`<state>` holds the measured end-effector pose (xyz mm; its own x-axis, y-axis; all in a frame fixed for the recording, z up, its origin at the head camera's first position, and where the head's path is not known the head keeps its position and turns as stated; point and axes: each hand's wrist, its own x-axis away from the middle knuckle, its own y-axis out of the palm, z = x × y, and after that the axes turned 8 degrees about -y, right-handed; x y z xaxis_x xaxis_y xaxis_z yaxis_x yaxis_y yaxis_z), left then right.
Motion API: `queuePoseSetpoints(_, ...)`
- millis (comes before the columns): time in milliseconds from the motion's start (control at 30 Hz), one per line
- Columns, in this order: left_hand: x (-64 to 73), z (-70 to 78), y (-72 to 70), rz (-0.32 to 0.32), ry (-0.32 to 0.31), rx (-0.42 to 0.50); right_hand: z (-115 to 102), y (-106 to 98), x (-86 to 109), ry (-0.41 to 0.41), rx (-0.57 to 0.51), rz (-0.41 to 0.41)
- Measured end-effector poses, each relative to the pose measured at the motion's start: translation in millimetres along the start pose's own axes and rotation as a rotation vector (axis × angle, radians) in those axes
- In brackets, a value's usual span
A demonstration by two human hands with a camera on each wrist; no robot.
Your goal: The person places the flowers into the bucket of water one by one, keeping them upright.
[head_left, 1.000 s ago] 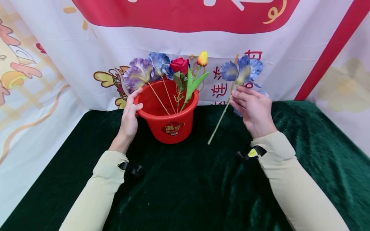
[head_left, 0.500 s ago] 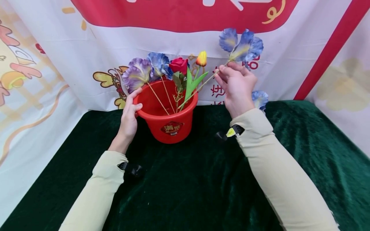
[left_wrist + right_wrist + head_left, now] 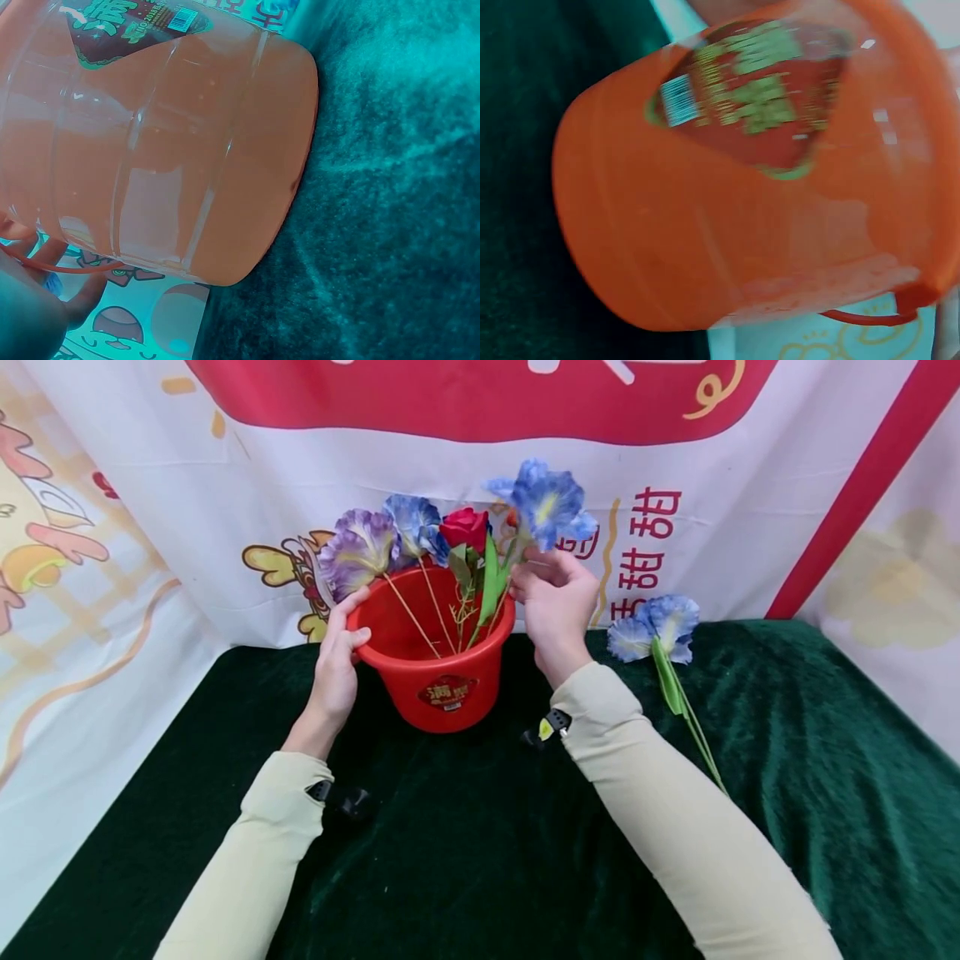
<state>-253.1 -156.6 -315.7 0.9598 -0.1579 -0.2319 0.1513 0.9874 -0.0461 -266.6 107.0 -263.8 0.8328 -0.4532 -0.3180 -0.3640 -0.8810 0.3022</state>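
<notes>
A red plastic bucket (image 3: 405,689) stands upright near the back of the table in the head view. My left hand (image 3: 333,672) grips its rim from the left, thumb over the edge. Inside stand a purple artificial flower (image 3: 360,547), a blue one (image 3: 415,522), a red rose (image 3: 465,529) and a tulip with green leaves (image 3: 491,581); its head is mostly hidden. At the bucket's right rim, my right hand (image 3: 558,610) pinches another blue artificial flower (image 3: 551,506) just below its bloom, the stem reaching down into the bucket. Both wrist views mainly show the bucket's wall (image 3: 172,142).
Another blue flower (image 3: 663,622) with a green leaf lies on the dark green velvet cloth (image 3: 465,852), right of my right hand. A white and red printed banner (image 3: 420,464) hangs directly behind the table.
My right hand has raised the blue flower, then carried it left to the bucket, its stem now inside the rim. The flower lying at the right has come into view. My left hand stays put.
</notes>
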Motion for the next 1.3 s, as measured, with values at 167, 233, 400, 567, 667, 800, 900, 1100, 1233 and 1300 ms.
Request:
queuePoseSetpoints(167, 0.4, 0.8, 2.7, -0.012, 0.003, 0.012, 10, 5, 5.7, -0.071, 0.183, -0.015)
queuePoseSetpoints(233, 0.1, 1.1, 3.4, -0.014, 0.009, 0.017, 12, 5, 8.0, -0.061, 0.221, -0.025)
queuePoseSetpoints(400, -0.8, 0.9, 3.7, -0.013, 0.015, 0.021, 11, 1, 12.9, -0.004, 0.264, -0.040)
queuePoseSetpoints(567, -1.0, -0.7, 3.4, -0.011, 0.006, 0.023, 10, -9, 13.6, 0.044, 0.209, -0.058)
queuePoseSetpoints(667, -1.2, -1.8, 3.3, -0.013, -0.002, 0.024, 8, -22, 11.5, 0.058, 0.180, -0.079)
queuePoseSetpoints(800, -1.1, -2.6, 3.4, -0.016, -0.010, 0.022, 2, -48, 6.3, 0.090, 0.154, -0.141)
queuePoseSetpoints(900, -0.6, -2.6, 2.9, -0.012, -0.014, 0.016, -4, -71, 2.8, 0.118, 0.182, -0.205)
queuePoseSetpoints(1100, 0.8, -1.7, 0.5, -0.004, -0.015, 0.012, -14, -110, 2.4, 0.181, 0.241, -0.315)
queuePoseSetpoints(1233, 0.7, -0.3, -0.9, -0.002, -0.004, 0.010, -15, -129, 2.8, 0.219, 0.214, -0.353)
queuePoseSetpoints(1300, 0.5, 0.0, -1.3, -0.002, -0.002, 0.010, -14, -136, 2.5, 0.228, 0.219, -0.364)
